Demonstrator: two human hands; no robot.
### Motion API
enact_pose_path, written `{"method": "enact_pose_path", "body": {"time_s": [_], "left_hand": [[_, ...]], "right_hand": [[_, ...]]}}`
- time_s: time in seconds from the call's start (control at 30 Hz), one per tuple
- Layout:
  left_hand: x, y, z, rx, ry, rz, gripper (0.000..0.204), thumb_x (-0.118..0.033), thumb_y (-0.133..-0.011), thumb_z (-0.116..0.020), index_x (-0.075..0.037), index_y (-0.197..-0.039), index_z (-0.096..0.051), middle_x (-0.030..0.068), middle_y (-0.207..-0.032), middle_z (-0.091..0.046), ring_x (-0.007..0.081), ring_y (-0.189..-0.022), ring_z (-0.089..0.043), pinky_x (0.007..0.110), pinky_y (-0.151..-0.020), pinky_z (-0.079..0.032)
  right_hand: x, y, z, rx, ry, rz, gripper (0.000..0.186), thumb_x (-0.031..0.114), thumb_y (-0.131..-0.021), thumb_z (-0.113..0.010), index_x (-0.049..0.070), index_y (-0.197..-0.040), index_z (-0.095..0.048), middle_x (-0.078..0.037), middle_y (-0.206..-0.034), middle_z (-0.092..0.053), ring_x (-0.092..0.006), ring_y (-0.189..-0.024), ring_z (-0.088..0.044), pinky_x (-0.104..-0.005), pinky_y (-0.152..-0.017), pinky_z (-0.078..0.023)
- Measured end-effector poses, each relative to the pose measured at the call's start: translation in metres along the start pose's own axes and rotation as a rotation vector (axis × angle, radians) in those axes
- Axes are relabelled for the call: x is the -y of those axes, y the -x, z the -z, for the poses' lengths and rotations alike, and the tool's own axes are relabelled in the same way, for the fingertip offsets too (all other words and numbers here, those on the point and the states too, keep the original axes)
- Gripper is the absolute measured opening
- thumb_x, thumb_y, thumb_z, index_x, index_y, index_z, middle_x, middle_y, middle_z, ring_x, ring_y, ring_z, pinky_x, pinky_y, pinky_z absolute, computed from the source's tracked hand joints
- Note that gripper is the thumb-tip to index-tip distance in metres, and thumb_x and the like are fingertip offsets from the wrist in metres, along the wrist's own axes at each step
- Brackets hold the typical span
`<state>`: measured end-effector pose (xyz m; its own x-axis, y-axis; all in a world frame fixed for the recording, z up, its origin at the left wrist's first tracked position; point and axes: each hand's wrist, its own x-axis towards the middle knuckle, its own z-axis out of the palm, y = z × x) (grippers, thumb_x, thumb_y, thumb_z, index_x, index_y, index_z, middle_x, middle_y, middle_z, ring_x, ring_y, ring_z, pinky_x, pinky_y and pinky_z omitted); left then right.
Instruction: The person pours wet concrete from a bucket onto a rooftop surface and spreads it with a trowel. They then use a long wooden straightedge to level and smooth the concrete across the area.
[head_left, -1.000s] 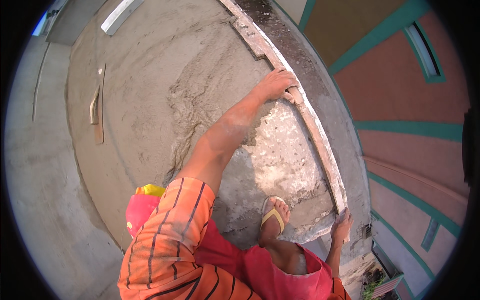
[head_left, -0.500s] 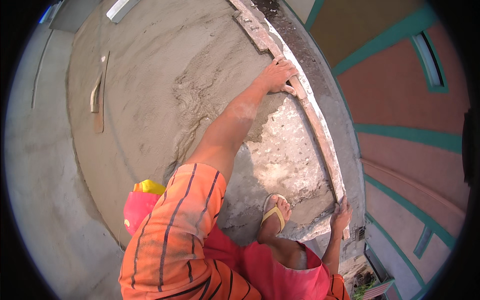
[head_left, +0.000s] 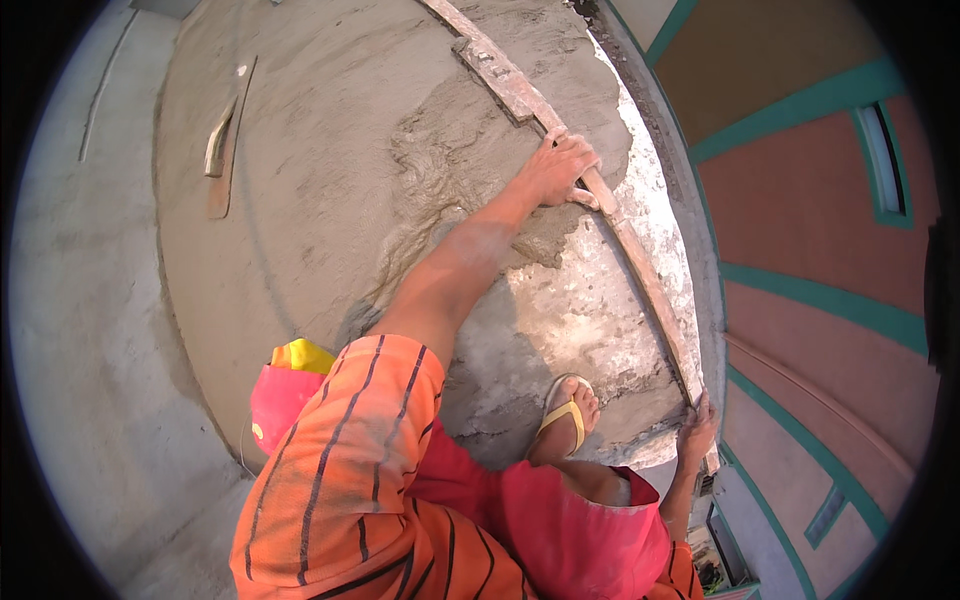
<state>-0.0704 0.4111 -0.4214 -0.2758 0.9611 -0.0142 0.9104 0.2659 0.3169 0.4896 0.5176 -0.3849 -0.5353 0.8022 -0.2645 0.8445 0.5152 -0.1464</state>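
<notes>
A long, narrow wooden screed board (head_left: 640, 262) runs from the top of the view down to the lower right, with a shorter wood piece (head_left: 497, 78) fixed along its upper part. My left hand (head_left: 566, 172) is closed around its middle, arm stretched forward. Its lower end is in the grip of my right hand (head_left: 697, 430), whose fingers are partly hidden. The board's far part lies over wet grey mortar (head_left: 330, 150); its near part crosses bare, pale concrete (head_left: 590, 310).
A long steel trowel with a wooden handle (head_left: 218, 140) rests on the smoothed mortar at left. My sandalled foot (head_left: 568, 415) stands on the bare concrete. Past the slab's sunlit edge (head_left: 655, 190) is a wall with green bands (head_left: 800, 190). Smooth grey concrete (head_left: 90, 330) borders the mortar at left.
The board's far part has shifted left from the slab's right edge, baring mortar and pale concrete beyond it. Both hands still grip it. The whole view has also shifted, moving the trowel up and right.
</notes>
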Motion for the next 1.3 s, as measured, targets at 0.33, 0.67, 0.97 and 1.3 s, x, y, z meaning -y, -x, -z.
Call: {"method": "enact_pose_path", "body": {"time_s": [0.33, 0.67, 0.97, 1.3], "left_hand": [[-0.02, 0.069, 0.01, 0.007, 0.067, 0.159, 0.078, -0.06, -0.073, -0.072, -0.011, -0.13, -0.053, 0.0095, -0.134, -0.054, 0.0266, -0.137, -0.036, 0.051, -0.119, -0.014], [-0.051, 0.132, 0.02, 0.02, 0.099, 0.331, 0.064, -0.049, -0.077, -0.073, -0.012, -0.125, -0.053, 0.0118, -0.131, -0.053, 0.0298, -0.137, -0.036, 0.052, -0.118, -0.016], [-0.067, 0.19, -0.014, -0.187, -0.011, 0.356, 0.066, -0.05, -0.069, -0.077, -0.015, -0.121, -0.058, 0.005, -0.125, -0.055, 0.0246, -0.129, -0.043, 0.051, -0.105, -0.027], [-0.077, 0.181, 0.03, -0.052, -0.127, 0.311, 0.063, -0.047, -0.061, -0.082, -0.017, -0.112, -0.062, 0.0042, -0.117, -0.056, 0.0221, -0.121, -0.047, 0.047, -0.097, -0.034]], "right_hand": [[-0.018, -0.003, -0.004, -0.033, -0.029, 0.094, 0.048, 0.006, -0.086, -0.061, 0.01, -0.134, -0.056, -0.021, -0.116, -0.061, -0.0401, -0.106, -0.058, -0.0475, -0.088, -0.048], [-0.023, -0.007, 0.004, -0.033, -0.067, 0.145, 0.054, 0.0, -0.085, -0.059, 0.014, -0.137, -0.055, -0.018, -0.118, -0.06, -0.0358, -0.11, -0.057, -0.0425, -0.092, -0.047], [-0.021, 0.012, -0.004, -0.182, -0.014, 0.142, 0.047, 0.004, -0.083, -0.064, 0.012, -0.129, -0.058, -0.018, -0.116, -0.058, -0.0365, -0.109, -0.056, -0.0449, -0.092, -0.046], [-0.02, 0.028, -0.024, -0.308, 0.01, -0.015, 0.044, 0.007, -0.08, -0.069, 0.01, -0.123, -0.059, -0.017, -0.114, -0.058, -0.0371, -0.108, -0.055, -0.0467, -0.093, -0.043]]}}
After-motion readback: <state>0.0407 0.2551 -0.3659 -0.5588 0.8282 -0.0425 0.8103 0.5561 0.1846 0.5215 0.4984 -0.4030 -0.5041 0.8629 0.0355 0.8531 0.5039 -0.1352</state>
